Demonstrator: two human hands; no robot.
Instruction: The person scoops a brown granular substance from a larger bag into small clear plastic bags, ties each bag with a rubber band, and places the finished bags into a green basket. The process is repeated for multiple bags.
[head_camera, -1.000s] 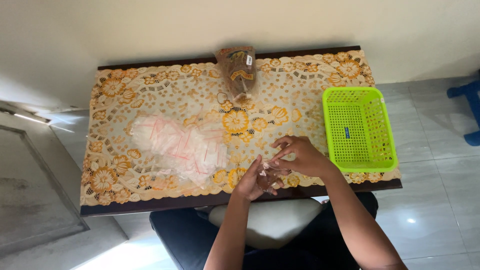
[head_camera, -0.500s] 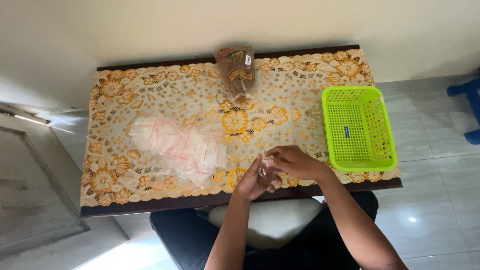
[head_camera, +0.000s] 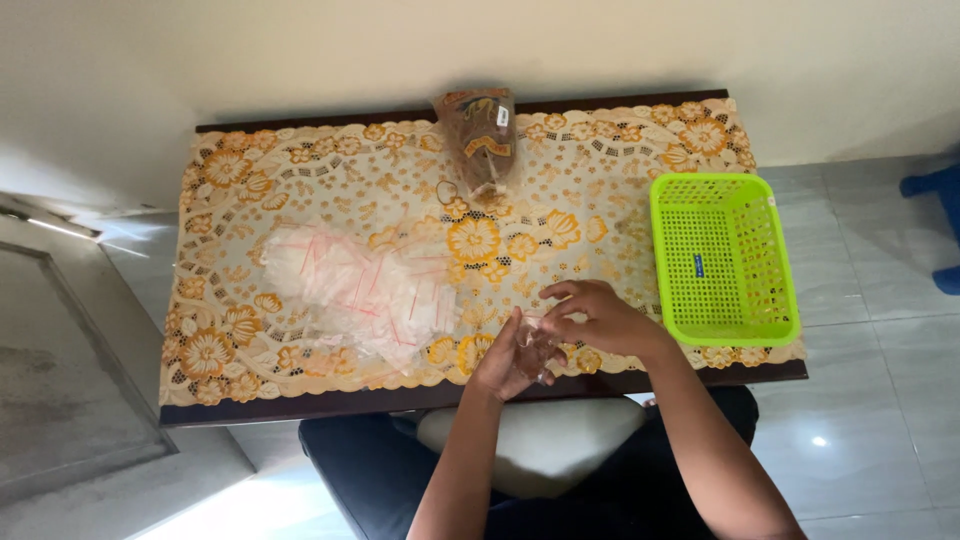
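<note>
Hands meet at the table edge: left hand (head_camera: 508, 362) and right hand (head_camera: 598, 318) both pinch a small clear bag (head_camera: 535, 348) beside the green basket (head_camera: 722, 330).

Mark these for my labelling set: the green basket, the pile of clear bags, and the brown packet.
green basket (head_camera: 668, 205), head view, bare left rim.
pile of clear bags (head_camera: 365, 290), head view, middle of pile.
brown packet (head_camera: 478, 135), head view, middle of packet.

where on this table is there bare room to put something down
Bare cloth lies between the brown packet and the green basket, and along the far left edge beyond the clear bags. The near edge is crowded, with both hands, left and right, beside the bags.
</note>
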